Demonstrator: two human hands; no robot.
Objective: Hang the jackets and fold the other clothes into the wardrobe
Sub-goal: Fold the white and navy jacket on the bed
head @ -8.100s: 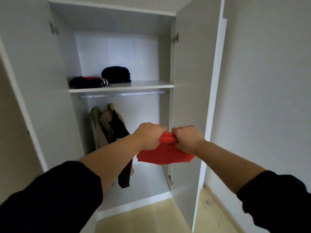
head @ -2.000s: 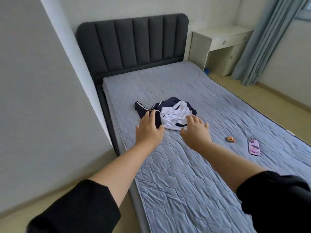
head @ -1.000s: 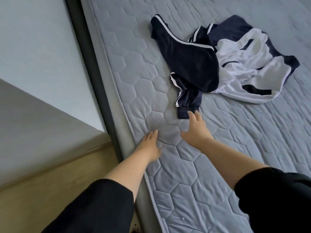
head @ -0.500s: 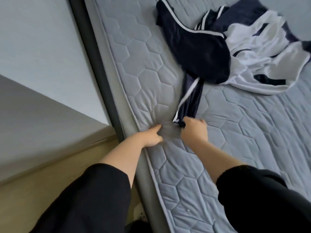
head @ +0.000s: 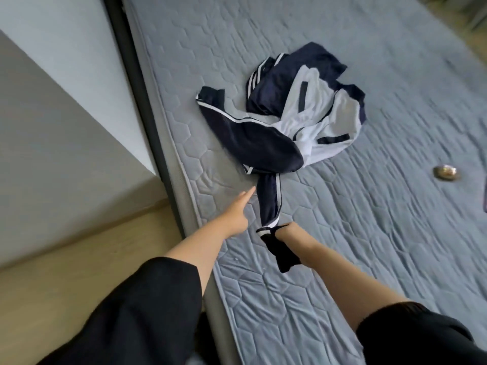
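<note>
Here we are over the bed, and the right hand (head: 289,229) has its grip curled tight around the cuff end of a navy sleeve (head: 269,198) with white stripes. The dark cuff itself droops out below the wrist. The sleeve runs straight from that hand up to the heap of navy-and-white sports clothes (head: 279,133), which lies crumpled on the grey quilted mattress (head: 369,233), near the long edge that meets the dark bed frame (head: 137,88). The white panels of the heap face up on its far side, and a dark sleeve with a white stripe lies across the side nearer the frame. The left hand (head: 237,216) is out flat, its grip wide and holding nothing. Its fingers (head: 247,196) are straight and point at the sleeve from just beside it, low over the mattress close to that same edge; whether they touch the fabric, I cannot tell. Both forearms are bare below black sleeves. Well apart from the clothes, out by the opposite side of the mattress, sits a small round object (head: 446,173), too blurred to name. Pale wooden floor (head: 52,285) shows beside the frame.
</note>
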